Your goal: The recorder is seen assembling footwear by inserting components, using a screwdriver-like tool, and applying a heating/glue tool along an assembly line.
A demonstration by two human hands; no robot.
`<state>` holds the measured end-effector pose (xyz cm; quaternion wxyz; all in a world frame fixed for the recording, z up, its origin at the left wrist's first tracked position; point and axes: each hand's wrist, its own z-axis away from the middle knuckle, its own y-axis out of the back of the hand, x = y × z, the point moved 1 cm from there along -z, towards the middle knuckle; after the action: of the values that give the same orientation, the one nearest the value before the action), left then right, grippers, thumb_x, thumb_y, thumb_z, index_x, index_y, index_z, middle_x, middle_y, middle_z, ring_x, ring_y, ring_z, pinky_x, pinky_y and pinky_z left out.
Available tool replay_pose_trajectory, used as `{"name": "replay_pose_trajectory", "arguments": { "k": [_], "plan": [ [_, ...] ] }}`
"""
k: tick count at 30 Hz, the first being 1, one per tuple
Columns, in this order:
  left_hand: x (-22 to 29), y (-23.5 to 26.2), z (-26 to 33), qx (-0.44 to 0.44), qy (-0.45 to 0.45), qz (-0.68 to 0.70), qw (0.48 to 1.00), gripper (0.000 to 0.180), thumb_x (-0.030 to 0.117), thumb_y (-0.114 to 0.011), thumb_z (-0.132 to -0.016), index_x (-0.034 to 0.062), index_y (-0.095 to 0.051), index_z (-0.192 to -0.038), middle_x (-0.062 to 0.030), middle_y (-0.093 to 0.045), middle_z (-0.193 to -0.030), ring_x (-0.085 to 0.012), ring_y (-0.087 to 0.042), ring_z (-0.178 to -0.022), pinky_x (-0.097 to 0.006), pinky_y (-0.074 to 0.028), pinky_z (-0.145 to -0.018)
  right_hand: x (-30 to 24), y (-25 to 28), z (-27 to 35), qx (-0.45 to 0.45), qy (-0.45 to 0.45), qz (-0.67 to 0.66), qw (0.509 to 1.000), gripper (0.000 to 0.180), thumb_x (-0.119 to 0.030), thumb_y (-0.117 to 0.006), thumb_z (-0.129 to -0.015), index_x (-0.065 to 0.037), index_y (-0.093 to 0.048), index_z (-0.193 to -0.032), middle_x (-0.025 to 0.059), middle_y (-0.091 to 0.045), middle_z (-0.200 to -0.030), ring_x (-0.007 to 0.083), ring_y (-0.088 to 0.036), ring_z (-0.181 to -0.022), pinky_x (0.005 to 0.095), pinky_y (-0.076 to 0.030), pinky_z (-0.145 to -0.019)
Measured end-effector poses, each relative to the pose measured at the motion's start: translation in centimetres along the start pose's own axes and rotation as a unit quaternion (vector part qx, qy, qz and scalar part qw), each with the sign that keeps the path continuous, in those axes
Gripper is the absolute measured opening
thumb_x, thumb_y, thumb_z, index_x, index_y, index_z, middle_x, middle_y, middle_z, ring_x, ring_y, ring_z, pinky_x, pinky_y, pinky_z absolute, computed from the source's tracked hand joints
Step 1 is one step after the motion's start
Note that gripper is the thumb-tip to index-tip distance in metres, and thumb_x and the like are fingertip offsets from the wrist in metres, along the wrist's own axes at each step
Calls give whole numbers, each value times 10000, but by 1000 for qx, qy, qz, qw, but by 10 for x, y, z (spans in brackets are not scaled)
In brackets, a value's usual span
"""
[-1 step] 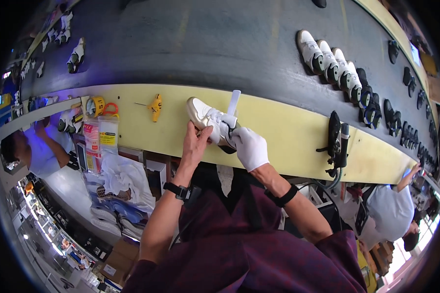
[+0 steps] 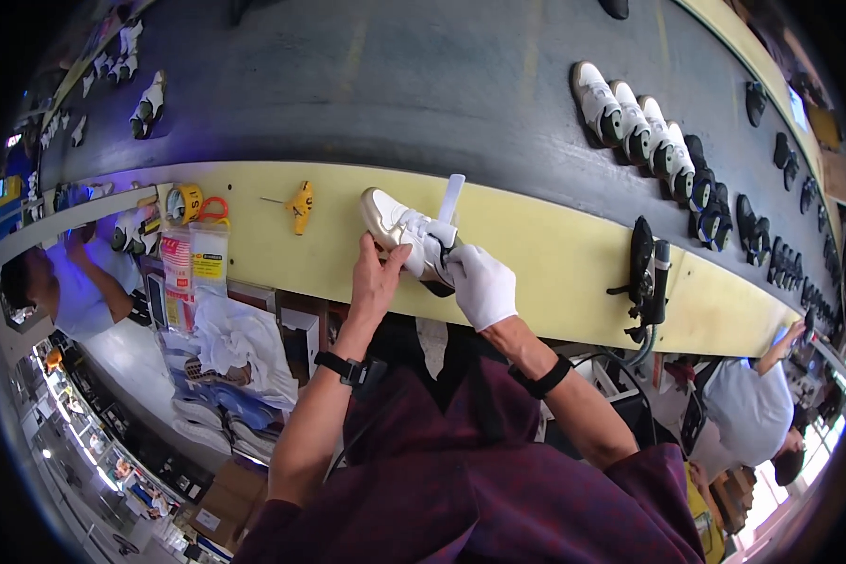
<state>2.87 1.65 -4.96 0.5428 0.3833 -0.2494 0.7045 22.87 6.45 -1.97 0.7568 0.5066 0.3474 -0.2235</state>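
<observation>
Left hand (image 2: 379, 273): bare fingers clamped on shoe (image 2: 392, 218), at its 7 o'clock. Right hand (image 2: 484, 287): gloved fingers together, pinching its collar, 4 o'clock. Shoe over table (image 2: 545, 240). At 9 o'clock: yellow tape (image 2: 193, 200), dark lettering; printed pouches (image 2: 177, 265) below, contents indistinct.

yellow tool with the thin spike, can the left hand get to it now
Probably yes: the yellow tool lies on the pale yellow ledge left of the left hand, with nothing visible between them. That hand holds the white shoe, though, so it would likely have to let go first.
</observation>
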Motion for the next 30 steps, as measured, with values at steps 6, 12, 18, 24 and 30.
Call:
{"name": "replay_pose_trajectory", "arguments": {
  "k": [6, 12, 18, 24, 30],
  "plan": [
    [-8, 4, -4, 47, -67, -187, 979, 486, 299, -697, -1011, -8, -425, -1273, -254, -702, -1090, -440, -700, -981, -494, -536, -831, -12, 6, -6, 43, 7, 152, 987, 274, -180, -797, -839, -40, -690, -1047, 185, -723, -914, 396, -707, -932, 478, -526, -920],
    [-12, -2, 0, 37, -37, -69, 996, 467, 285, -667, -1035, 7, -394, -1293, -231, -708, -1068, -368, -714, -914, -458, -547, -796, 14, -9, -11, -54, -107, -22, 993, 355, -270, -770, -866, -28, -673, -1106, 235, -733, -1008, 421, -713, -973, 478, -554, -878],
    [-7, -4, 5, 55, -71, -119, 989, 423, 268, -636, -1059, 9, -381, -1276, -220, -710, -1004, -341, -710, -857, -433, -548, -760, 13, -5, -21, -85, -95, 22, 992, 354, -309, -760, -869, -20, -649, -1043, 228, -736, -955, 434, -720, -914, 487, -566, -804],
    [-8, -9, 4, 49, -83, -118, 988, 348, 251, -618, -1063, 15, -409, -1211, -234, -704, -969, -368, -710, -855, -432, -542, -744, 10, 0, -25, -111, -114, 72, 985, 430, -378, -782, -824, -6, -630, -978, 241, -728, -911, 433, -724, -875, 488, -568, -761],
    [-47, 31, -22, -6, -54, -28, 998, 347, 190, -542, -1089, 65, -413, -1386, -82, -599, -1203, -161, -622, -999, -322, -570, -732, -11, -16, -35, -141, -148, 17, 979, 455, -435, -782, -783, -34, -682, -974, 241, -729, -931, 432, -723, -903, 474, -576, -807]
  ]
}}
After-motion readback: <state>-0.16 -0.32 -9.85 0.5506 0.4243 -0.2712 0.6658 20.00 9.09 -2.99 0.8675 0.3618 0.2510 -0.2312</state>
